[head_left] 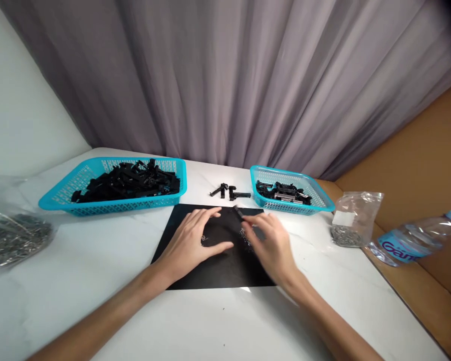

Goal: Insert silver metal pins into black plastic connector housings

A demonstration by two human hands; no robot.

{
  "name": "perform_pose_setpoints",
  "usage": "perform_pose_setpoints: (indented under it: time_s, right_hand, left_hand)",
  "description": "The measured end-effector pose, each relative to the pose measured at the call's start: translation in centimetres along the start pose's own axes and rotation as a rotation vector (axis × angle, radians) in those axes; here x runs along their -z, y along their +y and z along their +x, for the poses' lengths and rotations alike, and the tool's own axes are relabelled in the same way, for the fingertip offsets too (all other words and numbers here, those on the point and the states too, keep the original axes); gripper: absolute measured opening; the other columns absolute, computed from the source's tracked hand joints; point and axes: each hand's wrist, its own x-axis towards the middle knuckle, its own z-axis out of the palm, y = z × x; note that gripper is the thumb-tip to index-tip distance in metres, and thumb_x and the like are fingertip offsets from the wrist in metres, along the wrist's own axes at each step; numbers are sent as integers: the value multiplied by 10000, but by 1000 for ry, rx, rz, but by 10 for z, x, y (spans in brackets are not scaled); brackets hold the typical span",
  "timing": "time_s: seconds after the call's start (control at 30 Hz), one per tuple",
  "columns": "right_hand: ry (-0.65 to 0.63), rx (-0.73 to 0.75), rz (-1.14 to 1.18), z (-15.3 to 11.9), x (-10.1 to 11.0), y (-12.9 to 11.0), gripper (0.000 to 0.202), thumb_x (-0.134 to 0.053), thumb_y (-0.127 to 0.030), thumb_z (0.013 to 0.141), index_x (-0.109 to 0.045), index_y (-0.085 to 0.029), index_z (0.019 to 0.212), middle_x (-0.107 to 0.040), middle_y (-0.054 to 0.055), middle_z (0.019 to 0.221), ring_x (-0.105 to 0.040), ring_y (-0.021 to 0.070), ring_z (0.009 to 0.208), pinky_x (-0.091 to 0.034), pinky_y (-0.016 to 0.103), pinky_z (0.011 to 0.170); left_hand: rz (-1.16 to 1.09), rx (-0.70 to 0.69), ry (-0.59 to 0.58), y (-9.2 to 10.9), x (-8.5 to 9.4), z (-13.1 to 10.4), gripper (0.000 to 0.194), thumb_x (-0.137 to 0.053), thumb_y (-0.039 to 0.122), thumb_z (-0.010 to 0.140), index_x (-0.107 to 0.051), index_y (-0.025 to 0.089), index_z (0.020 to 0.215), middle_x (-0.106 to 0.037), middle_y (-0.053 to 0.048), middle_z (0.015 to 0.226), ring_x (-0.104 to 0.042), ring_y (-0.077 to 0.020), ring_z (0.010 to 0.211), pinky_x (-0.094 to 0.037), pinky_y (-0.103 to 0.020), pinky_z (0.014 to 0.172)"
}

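My left hand [193,238] is over the left half of a black mat [218,271], thumb and fingers apart, with nothing between them. A few small metal bits [204,239] show beside its palm. On the right half of the mat, my right hand [268,240] pinches a small dark part [238,212] between thumb and fingers. A pile of tiny metal pieces [245,239] lies on the mat beside the right fingers. Several black parts [231,193] rest on the white table just behind the mat.
A large blue basket [116,207] of black parts stands back left. A smaller blue basket [285,207] holds black and metallic parts back right. Bags of metal pieces lie far left [18,235] and right [348,234]. A plastic bottle [409,243] lies tilted at far right.
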Motion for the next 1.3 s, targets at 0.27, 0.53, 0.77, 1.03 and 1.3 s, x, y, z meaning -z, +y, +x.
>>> perform_pose_setpoints:
  time_s: [0.27,0.53,0.77,1.03,1.3]
  right_hand:
    - [226,-117,-612,30,44,104,308,-480,-290,1043,-750,-156,1110,-686,153,1015,-572,299,928,-471,395,720]
    - [-372,40,40,9,49,44,282,-479,-307,1071,-727,-261,1197,-699,67,1022,-682,205,916,-540,329,798]
    - [-647,207,-79,-21,48,16,324,-514,-218,1042,-677,-239,1322,-668,70,1034,-680,203,805,-541,337,675]
    - [-417,234,-131,-25,25,14,220,-478,-194,1045,-687,-214,980,-686,71,970,-654,208,810,-498,318,633]
    - [-327,-56,220,-27,20,13,138,-525,-285,1041,-655,-241,1027,-687,40,930,-586,161,687,-506,289,618]
  left_hand:
    - [256,-7,-35,-33,-4,78,250,-512,225,1018,-613,124,1223,-692,-155,1201,-629,-316,1167,-466,-506,1039]
    - [304,82,-88,-66,-27,132,297,-647,341,995,-638,145,1218,-674,-92,1203,-683,-235,1037,-588,-453,899]
    - [259,90,9,-48,-7,104,326,-615,170,949,-657,158,1272,-693,-126,1132,-685,-288,1034,-528,-414,911]
    - [-383,258,-80,1,18,23,279,-676,344,899,-651,235,1155,-692,-62,1140,-743,-208,845,-601,-350,764]
    - [-854,371,-309,20,4,-3,431,-694,371,904,-504,257,1273,-685,8,878,-749,-195,769,-614,-345,731]
